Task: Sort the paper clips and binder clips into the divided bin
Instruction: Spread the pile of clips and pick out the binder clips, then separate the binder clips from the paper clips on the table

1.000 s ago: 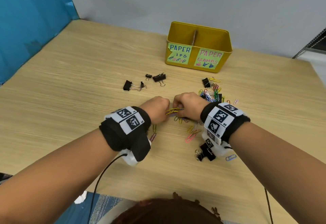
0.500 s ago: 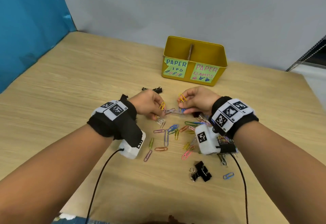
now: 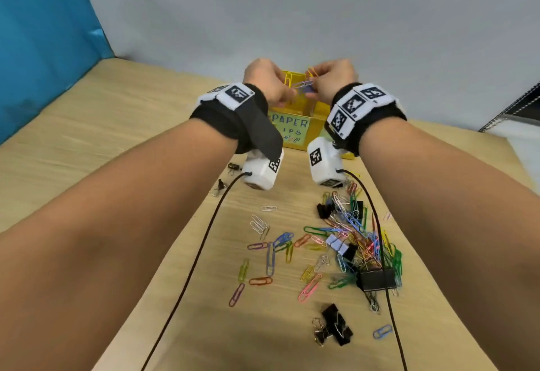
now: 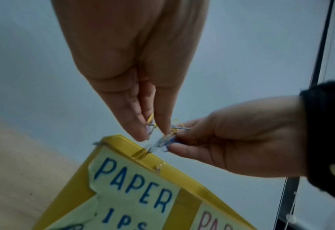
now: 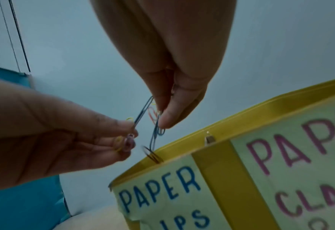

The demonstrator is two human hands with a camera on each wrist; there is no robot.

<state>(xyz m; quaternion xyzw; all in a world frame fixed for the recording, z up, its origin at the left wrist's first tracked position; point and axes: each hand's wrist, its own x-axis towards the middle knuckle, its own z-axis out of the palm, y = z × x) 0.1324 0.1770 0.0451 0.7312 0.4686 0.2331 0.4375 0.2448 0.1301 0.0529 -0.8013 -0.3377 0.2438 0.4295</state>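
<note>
The yellow divided bin (image 3: 317,109) stands at the table's far side, labelled for paper clips on the left and paper clamps on the right. Both hands hover over its left compartment. My left hand (image 3: 282,90) pinches yellow and purple paper clips (image 5: 123,143). My right hand (image 3: 320,84) pinches blue, orange and yellow paper clips (image 5: 154,118). The two bunches (image 3: 302,82) meet between the fingertips. In the right wrist view one dark clip (image 5: 152,154) is blurred at the bin's front rim (image 5: 261,118). The inside of the bin is hidden.
A tangled pile of coloured paper clips (image 3: 350,239) lies on the table under my right forearm, with loose ones (image 3: 270,253) to its left. Black binder clips sit in the pile (image 3: 377,280), nearer me (image 3: 336,324), and small ones at the left (image 3: 232,166). Wrist cables trail across the table.
Both hands have lifted off the table with their paper clips and moved forward and up, from above the pile to over the bin's left compartment.
</note>
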